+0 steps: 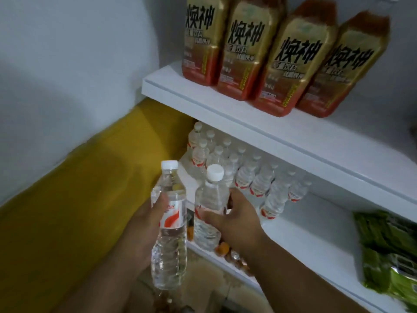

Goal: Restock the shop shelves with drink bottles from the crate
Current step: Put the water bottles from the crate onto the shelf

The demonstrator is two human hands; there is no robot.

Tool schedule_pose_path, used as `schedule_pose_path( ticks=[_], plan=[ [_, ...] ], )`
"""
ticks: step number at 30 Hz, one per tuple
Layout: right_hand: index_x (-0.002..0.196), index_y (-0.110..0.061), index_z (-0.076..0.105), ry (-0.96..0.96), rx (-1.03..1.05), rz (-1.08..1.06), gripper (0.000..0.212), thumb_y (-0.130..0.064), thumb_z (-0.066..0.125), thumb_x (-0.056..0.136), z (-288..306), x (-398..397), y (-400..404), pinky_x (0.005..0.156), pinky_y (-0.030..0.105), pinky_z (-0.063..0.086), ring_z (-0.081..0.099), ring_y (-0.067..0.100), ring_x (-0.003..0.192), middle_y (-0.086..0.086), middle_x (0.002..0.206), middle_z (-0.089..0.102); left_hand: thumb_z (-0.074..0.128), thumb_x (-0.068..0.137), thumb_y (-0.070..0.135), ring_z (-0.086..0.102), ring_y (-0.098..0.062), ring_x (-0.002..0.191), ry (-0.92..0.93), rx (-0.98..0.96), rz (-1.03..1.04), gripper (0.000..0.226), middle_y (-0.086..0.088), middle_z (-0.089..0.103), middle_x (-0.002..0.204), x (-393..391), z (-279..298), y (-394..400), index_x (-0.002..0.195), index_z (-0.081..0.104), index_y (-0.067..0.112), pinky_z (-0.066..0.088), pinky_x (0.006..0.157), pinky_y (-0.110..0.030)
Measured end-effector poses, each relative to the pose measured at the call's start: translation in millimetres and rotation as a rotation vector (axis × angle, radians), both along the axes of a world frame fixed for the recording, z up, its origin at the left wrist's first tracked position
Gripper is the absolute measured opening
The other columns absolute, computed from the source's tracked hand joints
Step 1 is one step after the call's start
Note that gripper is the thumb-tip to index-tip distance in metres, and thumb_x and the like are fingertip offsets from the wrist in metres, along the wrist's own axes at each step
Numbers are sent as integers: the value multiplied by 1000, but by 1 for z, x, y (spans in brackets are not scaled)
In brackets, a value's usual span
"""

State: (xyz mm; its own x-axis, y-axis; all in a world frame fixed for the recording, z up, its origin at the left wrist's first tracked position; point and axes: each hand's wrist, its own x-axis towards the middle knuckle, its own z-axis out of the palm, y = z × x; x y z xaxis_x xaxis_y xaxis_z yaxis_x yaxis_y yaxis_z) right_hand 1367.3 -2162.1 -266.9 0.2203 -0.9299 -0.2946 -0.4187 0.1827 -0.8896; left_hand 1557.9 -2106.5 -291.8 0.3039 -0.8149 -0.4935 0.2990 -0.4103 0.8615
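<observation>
The left hand (144, 224) is gripping a clear water bottle (169, 233) around its middle, thumb lying across the top edge of the red-and-white label, fingers curling behind. The bottle is standing nearly upright, its white cap (169, 164) above the grip and its ribbed lower body hanging below it, out in front of the shelves. The label's lettering is partly covered by the thumb; only a few blurred red letters are showing, too few to read.

Just right of that grip, the right hand (237, 219) is wrapping a second bottle (209, 211) from its right side, thumb crossing the front, fingertips curling round the far side. This bottle is leaning slightly, its base sitting at the front edge of the middle shelf (316, 245), its white cap up.

Beyond the right hand, rows of the same small plastic bottles (246, 175) are standing on that shelf, white-capped, with red-and-white labels. Further right, green packets (388, 249) are lying on the shelf.

Above both hands, on the white top shelf (225, 114), four large jugs (282, 64) with gold-and-red labels are standing side by side, carrying bold black Chinese characters. Left of the grips, a yellow band (67, 199) is running along the grey wall.
</observation>
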Motion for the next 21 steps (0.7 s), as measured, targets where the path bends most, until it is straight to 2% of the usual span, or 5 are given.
schedule_pose_path(
  ticks=[3, 8, 12, 16, 21],
  plan=[
    [114, -38, 57, 146, -76, -14, 53, -37, 89, 72, -41, 18, -31, 74, 4, 45, 63, -6, 100, -22, 105, 64, 54, 72, 73, 71, -30, 105, -47, 23, 22, 75, -6, 73, 121, 17, -21, -16, 130, 64, 26, 53, 99, -56],
    [127, -24, 60, 200, -55, -131, 64, -36, 88, 71, -106, 22, -48, 98, 44, 52, 61, 19, 113, 1, 124, 62, 53, 75, 65, 74, -18, 97, -128, -28, 30, 67, 2, 74, 121, 23, -56, -30, 130, 64, 29, 60, 77, -32],
    [126, -26, 60, 223, -20, -220, 64, -35, 90, 70, -138, -5, -54, 96, 43, 54, 63, 19, 109, 1, 127, 57, 61, 67, 67, 76, -24, 94, -42, 5, 14, 70, -2, 77, 112, 22, -86, -43, 124, 67, 27, 60, 60, -28],
    [130, -28, 55, 200, 29, -283, 67, -34, 90, 72, -153, -40, -72, 80, 15, 51, 61, 7, 101, -1, 132, 54, 60, 68, 79, 75, -15, 99, -100, 12, -7, 67, 11, 75, 116, 12, -109, -57, 122, 67, 42, 59, 66, -24],
    [136, -29, 52, 240, 22, -341, 71, -36, 88, 74, -169, -55, -102, 97, 32, 46, 57, 18, 115, -2, 134, 53, 57, 80, 72, 73, 1, 91, -131, -32, -74, 34, 26, 75, 105, -1, -123, -80, 108, 70, 57, 54, 59, -11]
  ],
)
